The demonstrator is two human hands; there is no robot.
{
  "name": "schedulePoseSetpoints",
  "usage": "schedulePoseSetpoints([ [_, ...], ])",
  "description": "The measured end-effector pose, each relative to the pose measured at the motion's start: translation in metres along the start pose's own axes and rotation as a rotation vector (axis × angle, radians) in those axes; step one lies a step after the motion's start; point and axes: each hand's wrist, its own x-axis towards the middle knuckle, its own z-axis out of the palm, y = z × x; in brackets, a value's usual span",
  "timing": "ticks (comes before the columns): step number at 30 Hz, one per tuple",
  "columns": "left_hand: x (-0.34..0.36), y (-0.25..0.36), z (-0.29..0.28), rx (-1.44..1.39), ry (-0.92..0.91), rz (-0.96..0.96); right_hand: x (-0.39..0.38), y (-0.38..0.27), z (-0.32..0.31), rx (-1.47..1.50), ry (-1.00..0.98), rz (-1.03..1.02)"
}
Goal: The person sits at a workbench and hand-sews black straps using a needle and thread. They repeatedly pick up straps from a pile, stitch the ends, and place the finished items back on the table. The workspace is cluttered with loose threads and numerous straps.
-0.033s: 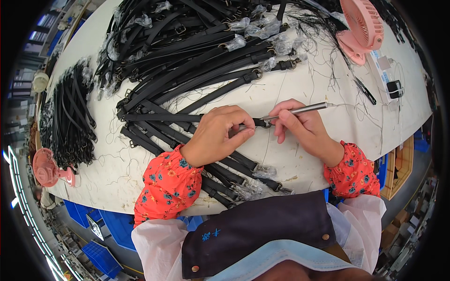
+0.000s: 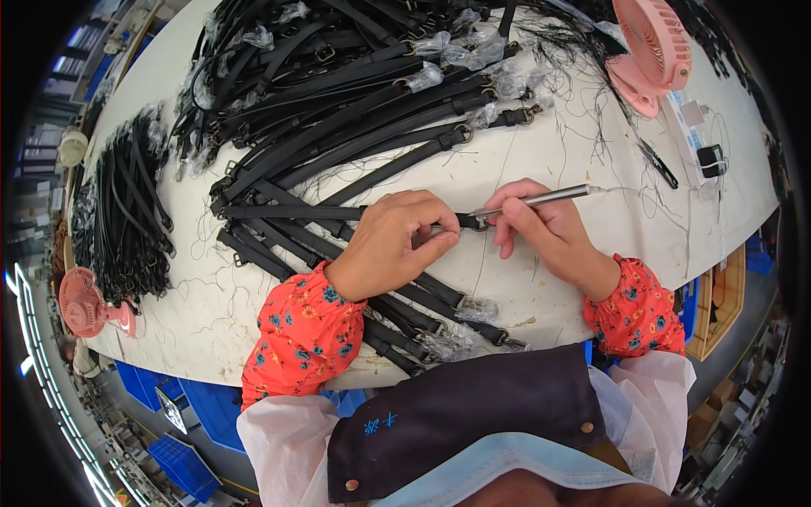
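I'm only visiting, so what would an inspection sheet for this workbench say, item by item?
Surface: white table, scattered with dark threads.
Job's things: black strap; silver pen-shaped tool.
Clutter: piled straps, some ends in clear plastic.
Grip: left hand pinches the strap; right hand holds the tool, tip near the strap's end.
Cables: white cord by a black plug.
Surroundings: pink fans at right and left; blue crate.

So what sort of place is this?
Probably a workshop or small factory: black straps lie heaped on a big table, loose threads litter it, and blue crates stand below.
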Motion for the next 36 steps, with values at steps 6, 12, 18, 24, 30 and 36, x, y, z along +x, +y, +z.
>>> schedulePoseSetpoints([
  [6,0.000,-0.003,0.000,0.029,-0.020,0.037,0.000,-0.002,0.001,-0.014,0.003,-0.003],
  [12,-0.002,0.001,-0.007,0.072,-0.125,0.111,0.000,0.001,0.001,-0.011,0.006,-0.039],
  [18,-0.001,-0.003,0.017,0.387,0.210,0.186,0.000,0.000,0.000,0.006,0.028,-0.037],
  [24,-0.005,0.007,0.027,0.892,0.171,0.364,0.000,0.002,-0.001,0.017,0.036,-0.032],
  [30,0.003,-0.003,0.029,0.585,0.236,0.335,0.000,0.002,-0.001,-0.007,0.029,-0.037],
  [36,0.006,-0.010,0.023,0.299,0.222,0.228,0.000,-0.005,-0.002,-0.032,0.005,0.007],
])
